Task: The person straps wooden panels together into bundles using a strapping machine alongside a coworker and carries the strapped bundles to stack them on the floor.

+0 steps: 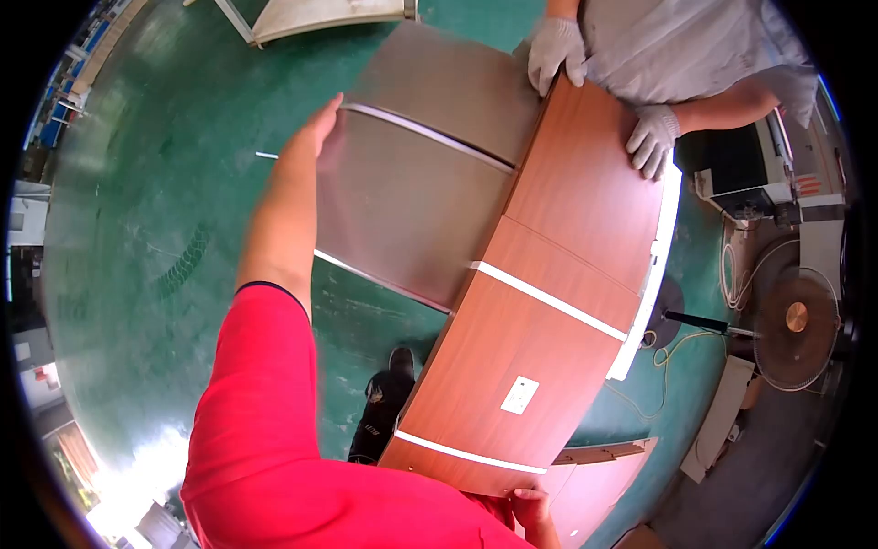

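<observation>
A long brown wood-grain panel [558, 302] with white bands across it and a white label [519, 395] slants through the middle. My right hand [531, 505] has its fingers curled on the panel's near edge, by my red shirt. On the left, my left hand [326, 123] is stretched out against the outer edge of a grey panel [412, 201] crossed by a white strip. Another person's gloved hands touch the wood-grain panel at its far end: one glove [556, 53] on the corner, the other glove [653, 141] at the right side.
The person in grey clothing [677, 46] stands at the far end. A round fan [796, 317] and loose cables are on the right. Another brown panel [594, 489] lies low on the right. My shoe [401, 361] shows on the green floor [183, 210]. A pale curved-edge table [329, 18] stands far back.
</observation>
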Demonstrator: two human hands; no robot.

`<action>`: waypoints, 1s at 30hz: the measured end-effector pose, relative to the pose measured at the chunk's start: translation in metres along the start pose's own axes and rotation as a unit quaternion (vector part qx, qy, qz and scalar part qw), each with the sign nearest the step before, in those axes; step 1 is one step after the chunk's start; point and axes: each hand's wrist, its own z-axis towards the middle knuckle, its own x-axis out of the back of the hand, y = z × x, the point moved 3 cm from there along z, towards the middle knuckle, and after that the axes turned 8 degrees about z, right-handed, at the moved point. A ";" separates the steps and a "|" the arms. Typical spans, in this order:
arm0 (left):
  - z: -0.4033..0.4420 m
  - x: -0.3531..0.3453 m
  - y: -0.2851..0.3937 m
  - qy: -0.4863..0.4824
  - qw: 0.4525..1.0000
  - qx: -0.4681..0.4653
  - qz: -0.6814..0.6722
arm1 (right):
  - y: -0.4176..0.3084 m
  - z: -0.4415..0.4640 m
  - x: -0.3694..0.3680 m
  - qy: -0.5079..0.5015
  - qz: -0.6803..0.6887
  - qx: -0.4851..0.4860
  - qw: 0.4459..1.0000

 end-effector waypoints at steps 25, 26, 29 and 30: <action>-0.293 -0.027 0.170 -0.050 0.619 -0.752 0.220 | -0.209 0.007 -0.452 -0.062 -0.827 0.523 0.199; -0.299 -0.018 0.177 0.006 0.599 -0.774 0.206 | -0.225 0.029 -0.442 -0.027 -0.868 0.437 0.235; -0.284 -0.008 0.174 0.012 0.646 -0.737 0.199 | -0.261 0.045 -0.397 0.014 -0.845 0.392 0.364; -0.286 -0.006 0.174 0.010 0.647 -0.738 0.189 | -0.265 0.045 -0.388 -0.003 -0.849 0.391 0.357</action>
